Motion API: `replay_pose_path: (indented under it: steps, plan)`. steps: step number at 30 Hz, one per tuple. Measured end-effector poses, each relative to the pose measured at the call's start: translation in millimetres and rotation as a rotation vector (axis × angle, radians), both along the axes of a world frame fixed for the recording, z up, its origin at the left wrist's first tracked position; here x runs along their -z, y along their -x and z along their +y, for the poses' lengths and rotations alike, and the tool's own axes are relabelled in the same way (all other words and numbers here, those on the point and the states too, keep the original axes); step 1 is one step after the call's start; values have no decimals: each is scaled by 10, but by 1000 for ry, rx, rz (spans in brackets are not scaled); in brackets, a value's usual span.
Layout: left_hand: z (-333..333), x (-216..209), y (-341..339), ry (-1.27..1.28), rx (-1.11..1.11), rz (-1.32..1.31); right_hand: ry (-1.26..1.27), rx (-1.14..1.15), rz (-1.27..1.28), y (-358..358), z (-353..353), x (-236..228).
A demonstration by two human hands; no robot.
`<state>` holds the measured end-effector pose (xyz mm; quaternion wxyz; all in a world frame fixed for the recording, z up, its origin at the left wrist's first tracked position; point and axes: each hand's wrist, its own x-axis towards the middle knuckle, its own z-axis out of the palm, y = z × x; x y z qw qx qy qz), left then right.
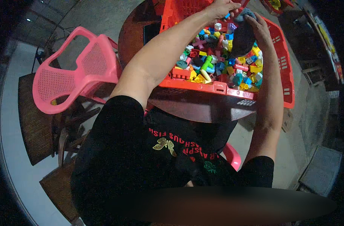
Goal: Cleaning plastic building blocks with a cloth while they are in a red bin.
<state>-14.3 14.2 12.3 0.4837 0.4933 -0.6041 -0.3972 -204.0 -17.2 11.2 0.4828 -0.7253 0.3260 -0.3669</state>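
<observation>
My left hand (221,10) is closed over the far part of a red plastic basket (202,87), with a small blue toy block (227,16) showing at its curled fingers. A bit of red by its fingertips runs to the picture's top edge; I cannot tell what it belongs to. Close on the right, my right hand (259,28) is closed on a crumpled grey-blue cloth (245,14). Below both hands, loose toy blocks (208,64) in many colours fill the basket. A dark patch, seemingly shadow, covers some blocks under the right hand.
The basket stands on a round dark brown table (187,107). A pink plastic armchair (75,71) is on the left, near a brown wooden stool (36,116). Another red container (273,6) lies at the far right. Concrete floor (304,124) shows on the right.
</observation>
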Motion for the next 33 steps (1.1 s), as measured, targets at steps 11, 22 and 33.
replay_pose_path:
  steps: [11, 22, 33]
  plan:
    - [-222, 366, 13, 222, -158, -911, 413, 40, 172, -120, -31, 39]
    - [-142, 296, -12, -248, -77, 791, 234, 4, 133, -58, -1, 101]
    - [-431, 535, 80, -127, 24, 753, 359, -11, 233, -196, -41, 54]
